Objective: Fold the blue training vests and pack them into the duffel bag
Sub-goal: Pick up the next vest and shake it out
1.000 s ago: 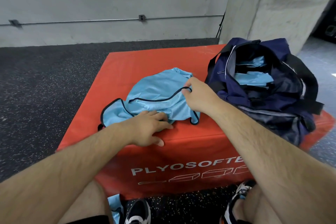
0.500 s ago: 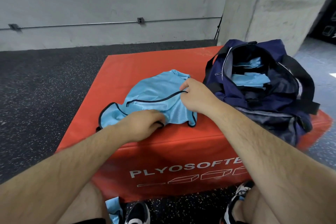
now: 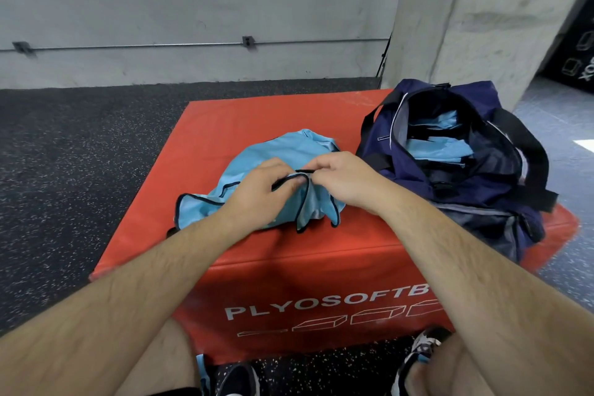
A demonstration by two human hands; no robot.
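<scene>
This place looks like a gym or a training room. The floor (image 3: pixel 80 170) is black rubber with small light specks, as gyms often have. In the middle stands a red soft jump box (image 3: pixel 289 270) with the word "PLYOSOFTB" printed on its front side, partly covered by an arm. The wall (image 3: pixel 257 10) and the pillar (image 3: pixel 466 26) are bare grey concrete, and a thin metal pipe (image 3: pixel 160 45) runs along the wall. On the box stands an open dark blue sports bag (image 3: pixel 501 219).

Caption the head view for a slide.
Both hands, left and right, pinch a blue vest's black trim on a red plyo box beside an open duffel bag.
</scene>
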